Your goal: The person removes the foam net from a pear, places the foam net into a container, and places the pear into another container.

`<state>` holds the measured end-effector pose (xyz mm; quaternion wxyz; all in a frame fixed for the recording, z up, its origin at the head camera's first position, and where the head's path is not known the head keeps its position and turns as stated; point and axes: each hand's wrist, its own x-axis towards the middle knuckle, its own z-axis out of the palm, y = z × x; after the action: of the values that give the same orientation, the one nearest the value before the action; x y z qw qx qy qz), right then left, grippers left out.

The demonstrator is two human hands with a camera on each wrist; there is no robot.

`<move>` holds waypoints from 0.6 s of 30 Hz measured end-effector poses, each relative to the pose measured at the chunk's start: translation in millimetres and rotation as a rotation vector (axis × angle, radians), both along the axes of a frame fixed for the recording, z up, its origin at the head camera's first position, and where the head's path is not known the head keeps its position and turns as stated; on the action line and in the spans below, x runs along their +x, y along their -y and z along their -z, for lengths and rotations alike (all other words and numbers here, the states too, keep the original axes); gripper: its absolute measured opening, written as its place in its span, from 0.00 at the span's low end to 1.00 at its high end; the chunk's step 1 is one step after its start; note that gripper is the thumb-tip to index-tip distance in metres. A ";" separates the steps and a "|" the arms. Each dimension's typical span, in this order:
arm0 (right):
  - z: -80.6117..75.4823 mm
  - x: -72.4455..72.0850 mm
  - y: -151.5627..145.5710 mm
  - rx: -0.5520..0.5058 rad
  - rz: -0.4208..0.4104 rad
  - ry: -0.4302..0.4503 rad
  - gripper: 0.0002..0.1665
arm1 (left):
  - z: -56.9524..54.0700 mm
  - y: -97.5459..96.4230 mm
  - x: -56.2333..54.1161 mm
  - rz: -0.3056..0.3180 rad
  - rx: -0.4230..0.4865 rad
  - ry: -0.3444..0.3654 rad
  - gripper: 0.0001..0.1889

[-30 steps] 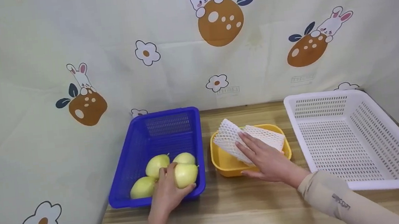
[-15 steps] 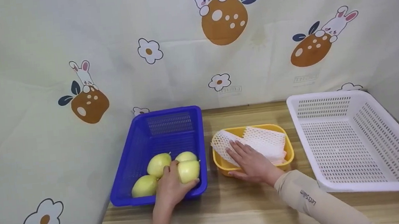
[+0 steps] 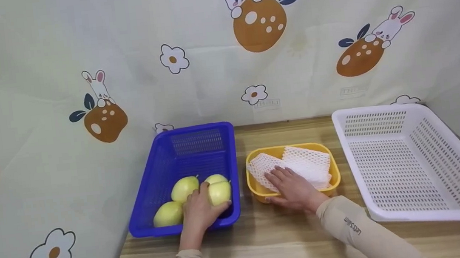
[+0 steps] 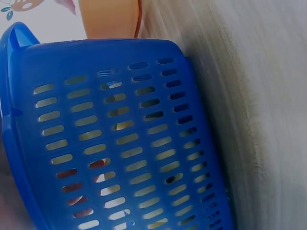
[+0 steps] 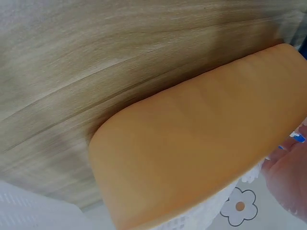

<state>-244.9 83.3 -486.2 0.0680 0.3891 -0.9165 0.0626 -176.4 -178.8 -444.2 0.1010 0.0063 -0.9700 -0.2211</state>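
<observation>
In the head view my left hand (image 3: 200,211) reaches into the blue basket (image 3: 151,231), thumb and fingers curled round a yellow-green pear (image 3: 221,193) at its near right corner. Beside it lie other pears, one at the left (image 3: 168,214), one farther back (image 3: 185,188) and one partly hidden. My right hand (image 3: 294,188) rests its extended fingers on a white foam net sleeve (image 3: 264,166) in the yellow tub (image 3: 337,173), thumb by the near rim. More foam net (image 3: 312,163) lies to the right. In the right wrist view the tub's orange-looking wall (image 5: 201,139) hides most of the hand.
A white slotted basket (image 3: 392,163) stands at the right of the wooden table (image 3: 268,244). Behind everything hangs a printed cloth (image 3: 200,89). The blue basket's slotted side (image 4: 120,139) fills most of the left wrist view.
My left hand has lowered slightly with the pear, nearer the others. The raised foam net sleeve now lies flatter in the tub, and my right hand has come down and left with it.
</observation>
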 end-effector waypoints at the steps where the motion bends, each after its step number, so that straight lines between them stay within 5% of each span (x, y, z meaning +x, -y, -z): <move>1: 0.0 -0.3 -0.4 0.007 0.003 0.011 0.42 | -0.4 -0.7 -1.1 -0.004 -0.002 0.008 0.40; 11: -0.1 -0.3 -2.8 0.023 -0.012 0.126 0.44 | -3.0 -4.1 -14.2 -0.008 -0.001 0.079 0.39; 18: -1.6 1.0 -4.5 -0.048 -0.094 0.009 0.39 | -2.6 -3.9 -24.2 0.049 -0.055 0.049 0.36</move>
<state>-243.9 87.9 -484.6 0.0699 0.4298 -0.8958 0.0894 -200.5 -174.9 -441.7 0.0721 -0.0147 -0.9777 -0.1965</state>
